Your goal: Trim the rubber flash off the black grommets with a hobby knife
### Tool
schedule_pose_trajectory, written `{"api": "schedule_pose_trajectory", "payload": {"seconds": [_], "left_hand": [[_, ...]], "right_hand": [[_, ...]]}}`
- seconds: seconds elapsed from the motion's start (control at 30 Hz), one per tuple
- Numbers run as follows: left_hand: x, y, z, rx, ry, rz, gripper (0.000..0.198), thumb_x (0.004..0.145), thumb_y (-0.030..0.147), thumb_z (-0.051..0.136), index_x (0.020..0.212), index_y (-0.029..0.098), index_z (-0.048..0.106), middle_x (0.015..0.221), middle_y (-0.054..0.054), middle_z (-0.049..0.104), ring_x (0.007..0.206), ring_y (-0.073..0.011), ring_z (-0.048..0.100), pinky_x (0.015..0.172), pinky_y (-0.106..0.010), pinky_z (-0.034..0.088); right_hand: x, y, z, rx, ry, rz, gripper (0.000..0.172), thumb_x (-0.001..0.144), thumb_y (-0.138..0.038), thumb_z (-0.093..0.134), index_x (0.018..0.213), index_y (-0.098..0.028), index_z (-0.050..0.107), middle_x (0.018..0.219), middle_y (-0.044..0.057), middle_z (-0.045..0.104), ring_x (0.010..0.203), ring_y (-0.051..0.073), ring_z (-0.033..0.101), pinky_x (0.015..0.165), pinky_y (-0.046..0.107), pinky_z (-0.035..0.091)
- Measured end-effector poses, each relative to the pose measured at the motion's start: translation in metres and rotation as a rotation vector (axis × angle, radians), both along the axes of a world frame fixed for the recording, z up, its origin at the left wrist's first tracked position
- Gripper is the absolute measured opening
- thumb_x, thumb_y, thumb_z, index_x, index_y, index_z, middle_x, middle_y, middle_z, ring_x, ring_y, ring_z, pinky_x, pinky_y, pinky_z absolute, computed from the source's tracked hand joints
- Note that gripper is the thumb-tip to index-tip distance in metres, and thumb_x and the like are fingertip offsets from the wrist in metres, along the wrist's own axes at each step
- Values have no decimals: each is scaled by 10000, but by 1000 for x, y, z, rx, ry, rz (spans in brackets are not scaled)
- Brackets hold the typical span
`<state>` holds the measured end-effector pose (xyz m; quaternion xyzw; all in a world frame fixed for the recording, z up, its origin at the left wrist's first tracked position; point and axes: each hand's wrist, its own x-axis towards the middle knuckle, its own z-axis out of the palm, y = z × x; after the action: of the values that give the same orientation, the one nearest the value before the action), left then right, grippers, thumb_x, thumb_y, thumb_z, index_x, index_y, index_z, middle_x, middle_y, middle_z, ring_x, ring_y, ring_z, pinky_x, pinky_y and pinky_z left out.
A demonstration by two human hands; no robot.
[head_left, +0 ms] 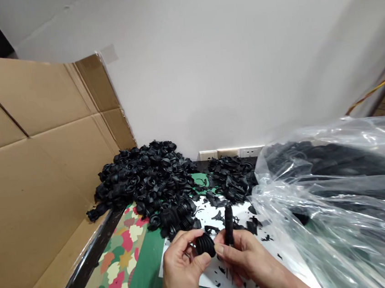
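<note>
My left hand (183, 266) grips a black ribbed rubber bellows (205, 245) between thumb and fingers, low over the white sheet (211, 275). Close beside it, my right hand (240, 253) is closed around a slim tool with a black handle (228, 220), which points up and away from me. The tool's working end is hidden by my fingers and cannot be made out. My right thumb and fingertip touch the right edge of the bellows. Black rubber scraps (252, 224) are scattered on the sheet around my hands.
A large heap of black ribbed bellows (151, 176) lies at the back left, with a pile of rubber scraps (233, 174) beside it. Clear plastic bags (324, 185) with black parts crowd the right. Cardboard (44, 178) walls off the left; sockets (236, 152) line the wall.
</note>
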<state>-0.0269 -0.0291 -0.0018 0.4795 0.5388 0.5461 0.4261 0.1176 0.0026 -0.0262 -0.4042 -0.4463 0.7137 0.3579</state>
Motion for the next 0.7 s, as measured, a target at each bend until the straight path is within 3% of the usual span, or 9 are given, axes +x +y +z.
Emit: {"api": "schedule_pose_trajectory", "payload": {"seconds": [0.13,0.27,0.5,0.7], "left_hand": [[-1,-1,-1,-60,-11,-20,319,587,54,683,867,203,710,614,51,570,542,-99,516,492,-170,411],[1,-3,-2,-105,-68,-29,301,597,69,682,876,184,682,563,44,617,528,-109,534,481,-175,410],[5,-1,3,-144,-140,18,297,522,112,757,808,149,686,500,41,606,473,-92,505,453,-171,391],[3,4,-6,-180,-184,-9,322,492,300,828,712,112,686,503,29,567,372,-52,403,341,-162,308]], "right_hand": [[-1,-1,-6,26,18,40,524,564,-671,678,663,-178,534,373,-100,384,307,49,301,365,217,272],[-2,-1,-8,18,39,10,514,544,-654,700,653,-180,532,398,-92,393,341,59,328,393,224,293],[-1,-2,2,-77,100,-27,465,527,-585,733,575,-182,505,427,-80,426,332,55,339,327,202,317],[3,-4,11,-101,194,-40,368,624,-467,727,597,-170,512,464,-75,445,360,54,378,356,191,357]]}}
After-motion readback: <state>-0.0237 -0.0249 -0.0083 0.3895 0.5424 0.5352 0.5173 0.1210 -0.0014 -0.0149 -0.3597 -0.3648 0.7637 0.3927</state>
